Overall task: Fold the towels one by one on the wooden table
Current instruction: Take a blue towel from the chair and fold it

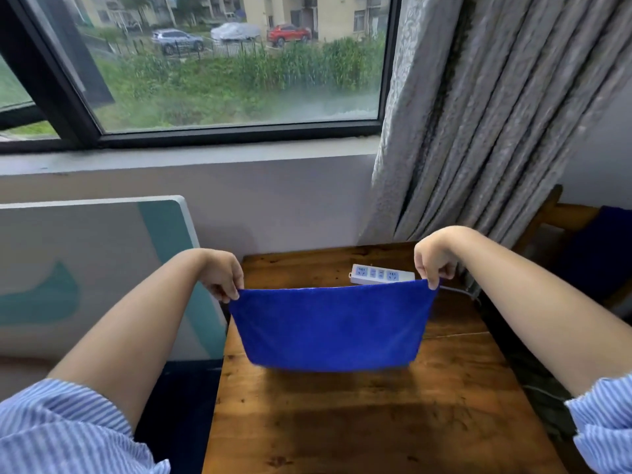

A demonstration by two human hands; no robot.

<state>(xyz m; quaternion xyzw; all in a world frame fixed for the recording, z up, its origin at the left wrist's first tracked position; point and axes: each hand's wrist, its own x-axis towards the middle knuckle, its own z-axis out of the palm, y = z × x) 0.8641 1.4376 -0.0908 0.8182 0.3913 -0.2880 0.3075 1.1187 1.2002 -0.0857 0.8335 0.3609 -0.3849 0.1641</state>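
Note:
A blue towel (330,325) hangs stretched in the air above the wooden table (376,415). My left hand (222,277) pinches its upper left corner. My right hand (434,261) pinches its upper right corner. The towel's lower edge hangs just over the tabletop and throws a shadow below it. Whether that edge touches the wood cannot be told.
A white power strip (379,274) lies at the back of the table, partly behind the towel, its cable running off to the right. A grey curtain (485,124) hangs at the back right. A wooden chair with dark blue cloth (595,248) stands right; a grey-teal panel (102,268) stands left.

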